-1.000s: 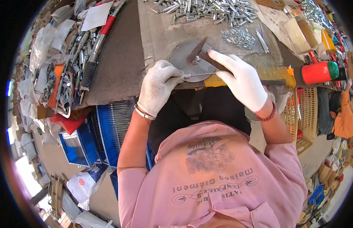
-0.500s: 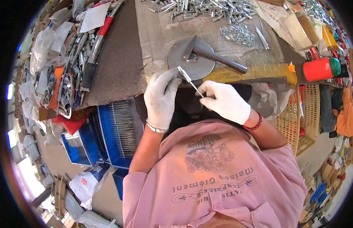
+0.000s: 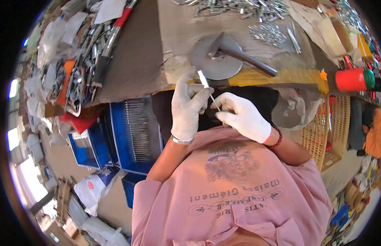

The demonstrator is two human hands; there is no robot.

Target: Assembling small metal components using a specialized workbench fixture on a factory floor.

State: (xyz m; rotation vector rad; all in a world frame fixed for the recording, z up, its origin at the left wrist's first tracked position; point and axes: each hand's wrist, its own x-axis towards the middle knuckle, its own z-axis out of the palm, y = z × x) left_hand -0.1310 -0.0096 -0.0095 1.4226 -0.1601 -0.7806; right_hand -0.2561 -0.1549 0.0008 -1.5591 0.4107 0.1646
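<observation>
A thin metal rod with a thicker silver sleeve at its upper end slants between my two white-gloved hands. My left hand pinches it just below the sleeve, with the index finger raised beside it. The lower, thin end sits between the thumb and fingers of my right hand. Just beyond my hands lies a round grey metal disc on the bench. Across the disc rests a hammer, its head over the middle and its dark handle pointing right.
Small silver metal parts are heaped at the back, with a pile of tinier pins nearer. Tools and plastic bags crowd the left. Below the bench edge stand a blue bin of metal rods and a yellow crate. A red-and-green container lies right.
My left hand has closed its thumb and fingers on the rod below the sleeve. The right hand still holds the lower end. The whole view has shifted slightly.
</observation>
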